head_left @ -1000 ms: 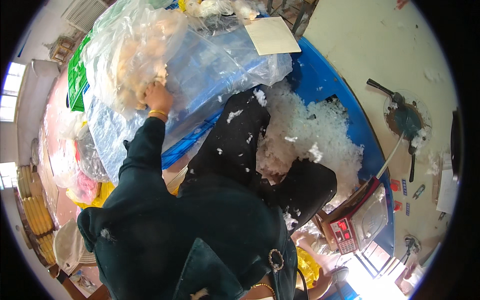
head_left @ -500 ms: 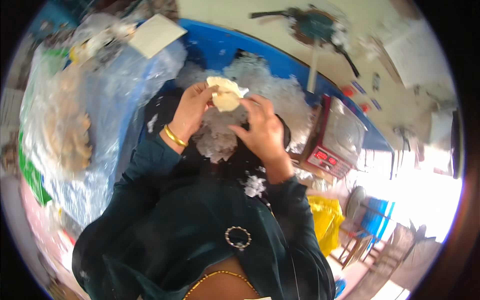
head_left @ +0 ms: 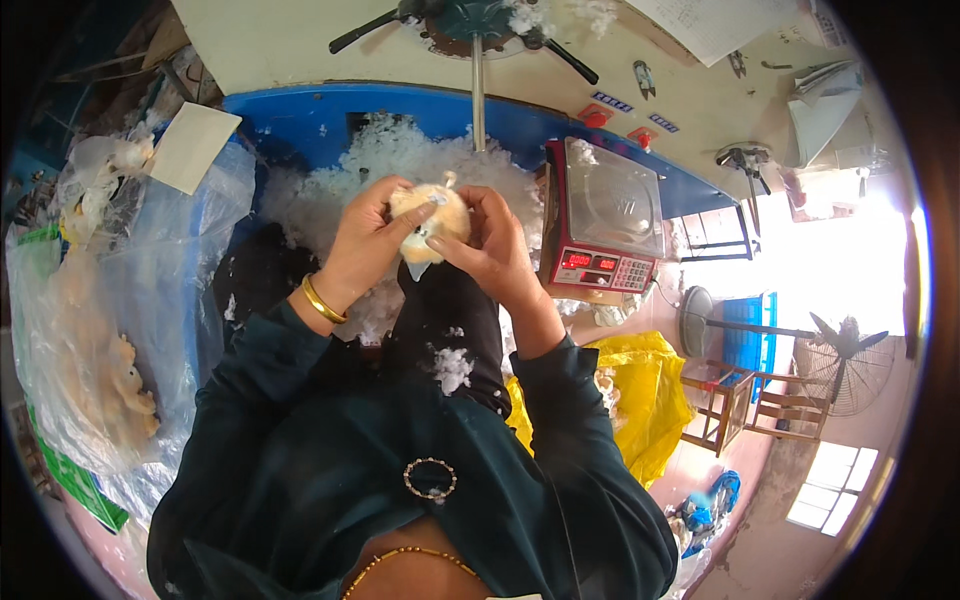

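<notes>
A small round plush piece (head_left: 455,212) in cream and yellow fur is held up in front of my chest. My left hand (head_left: 360,250) grips its left side, thumb pressed across its face. My right hand (head_left: 500,255) holds the opposite side, thumb on the lower front. A small white patch, perhaps a tag or stuffing, shows near my left thumb. A pale pointed bit sticks out below the plush, and a short stub stands at its top. White fluffy stuffing (head_left: 385,150) is heaped behind my hands. Loose tufts (head_left: 452,370) lie on my dark clothes.
Ahead, a metal tube (head_left: 478,95) juts from a green handled machine over a blue-edged table. A red digital scale (head_left: 605,205) stands at right. Plush pieces (head_left: 125,385) fill a clear bag at left. A yellow sack (head_left: 640,400) and chair (head_left: 720,405) are lower right.
My right hand, formerly with fingers spread beside the plush piece, now grips it along with the left. The plush has been turned and looks rounder. The view has shifted.
</notes>
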`<action>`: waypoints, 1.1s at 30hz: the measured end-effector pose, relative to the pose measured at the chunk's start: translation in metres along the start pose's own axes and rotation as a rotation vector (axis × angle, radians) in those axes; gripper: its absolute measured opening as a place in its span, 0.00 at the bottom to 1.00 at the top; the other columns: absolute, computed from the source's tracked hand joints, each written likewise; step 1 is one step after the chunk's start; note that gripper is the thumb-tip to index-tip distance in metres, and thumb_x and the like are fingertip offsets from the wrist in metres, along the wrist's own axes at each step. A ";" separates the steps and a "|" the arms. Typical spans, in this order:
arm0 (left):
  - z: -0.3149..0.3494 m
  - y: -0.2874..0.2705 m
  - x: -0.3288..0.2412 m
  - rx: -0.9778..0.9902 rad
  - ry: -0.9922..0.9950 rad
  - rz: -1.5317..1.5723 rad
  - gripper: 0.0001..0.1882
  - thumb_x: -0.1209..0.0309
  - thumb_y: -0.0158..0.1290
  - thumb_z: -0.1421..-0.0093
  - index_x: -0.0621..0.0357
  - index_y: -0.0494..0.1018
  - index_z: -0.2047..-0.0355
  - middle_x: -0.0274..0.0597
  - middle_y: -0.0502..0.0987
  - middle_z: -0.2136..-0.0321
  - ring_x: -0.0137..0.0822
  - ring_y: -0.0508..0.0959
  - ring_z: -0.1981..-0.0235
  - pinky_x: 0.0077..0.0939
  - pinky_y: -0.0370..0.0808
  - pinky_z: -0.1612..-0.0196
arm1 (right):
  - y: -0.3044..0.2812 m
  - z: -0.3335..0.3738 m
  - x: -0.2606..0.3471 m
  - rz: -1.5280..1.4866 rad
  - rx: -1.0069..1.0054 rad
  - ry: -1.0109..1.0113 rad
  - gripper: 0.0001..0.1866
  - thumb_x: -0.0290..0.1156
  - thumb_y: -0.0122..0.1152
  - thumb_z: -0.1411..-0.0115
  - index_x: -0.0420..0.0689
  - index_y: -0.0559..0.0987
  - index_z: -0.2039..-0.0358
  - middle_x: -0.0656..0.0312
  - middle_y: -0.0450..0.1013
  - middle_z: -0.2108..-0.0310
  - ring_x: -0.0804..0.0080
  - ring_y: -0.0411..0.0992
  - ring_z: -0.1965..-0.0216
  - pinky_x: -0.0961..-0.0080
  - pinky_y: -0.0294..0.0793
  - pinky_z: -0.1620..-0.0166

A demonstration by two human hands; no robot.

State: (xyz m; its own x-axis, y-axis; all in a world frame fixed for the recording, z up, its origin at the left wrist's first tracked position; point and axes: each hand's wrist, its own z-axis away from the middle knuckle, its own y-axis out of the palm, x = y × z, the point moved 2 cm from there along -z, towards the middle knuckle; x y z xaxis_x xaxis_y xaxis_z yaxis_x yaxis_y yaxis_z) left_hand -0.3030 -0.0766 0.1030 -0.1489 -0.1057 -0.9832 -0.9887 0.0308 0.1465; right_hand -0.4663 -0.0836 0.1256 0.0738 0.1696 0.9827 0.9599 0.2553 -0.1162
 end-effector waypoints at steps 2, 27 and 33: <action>-0.004 0.005 0.001 0.026 0.037 -0.062 0.08 0.70 0.55 0.37 0.62 0.72 0.65 0.29 0.72 0.73 0.17 0.68 0.71 0.17 0.68 0.70 | -0.004 0.000 -0.001 0.209 -0.096 -0.037 0.13 0.27 0.64 0.43 0.34 0.74 0.61 0.58 0.74 0.71 0.79 0.68 0.74 0.78 0.67 0.72; -0.065 0.042 -0.021 0.031 0.271 -0.326 0.26 0.68 0.50 0.35 0.55 0.57 0.38 0.52 0.73 0.54 0.45 0.78 0.60 0.32 0.75 0.58 | -0.025 -0.096 -0.020 0.062 -0.509 -0.176 0.09 0.31 0.61 0.38 0.38 0.76 0.70 0.69 0.69 0.79 0.86 0.62 0.77 0.83 0.62 0.74; -0.065 0.057 0.000 0.186 0.439 -0.358 0.30 0.78 0.48 0.36 0.53 0.53 0.36 0.50 0.67 0.43 0.46 0.69 0.42 0.33 0.67 0.43 | -0.037 -0.088 -0.029 -0.124 -0.368 -0.131 0.11 0.35 0.54 0.33 0.40 0.75 0.67 0.69 0.70 0.77 0.85 0.64 0.76 0.85 0.65 0.74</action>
State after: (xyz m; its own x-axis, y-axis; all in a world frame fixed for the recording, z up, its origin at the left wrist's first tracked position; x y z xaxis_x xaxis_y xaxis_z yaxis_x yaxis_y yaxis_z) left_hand -0.3601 -0.1390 0.1187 0.1623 -0.5416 -0.8248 -0.9652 0.0865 -0.2467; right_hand -0.4800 -0.1814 0.1141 -0.0608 0.2847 0.9567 0.9938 -0.0725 0.0847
